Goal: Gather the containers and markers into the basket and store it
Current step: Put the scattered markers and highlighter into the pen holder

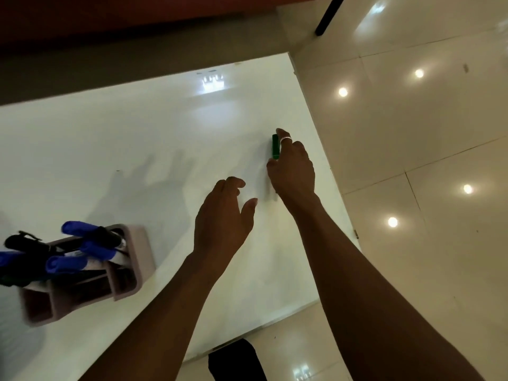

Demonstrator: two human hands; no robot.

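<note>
A green marker (275,145) lies on the white table (137,138) near its right edge. My right hand (292,166) reaches over it, with a ringed finger beside the cap and the thumb at the marker's near end; whether the fingers grip it is unclear. My left hand (224,215) hovers over the table left of it with loosely curled fingers, holding nothing. At the lower left a pinkish compartment container (129,268) stands with several blue-capped (79,228) and black-capped (23,242) markers in it, blurred by motion.
The table's right edge runs diagonally beside the glossy tiled floor (412,160). A black table leg (328,15) shows at the top. Something dark (233,361) sits on the floor below the table's near edge. No basket is in view.
</note>
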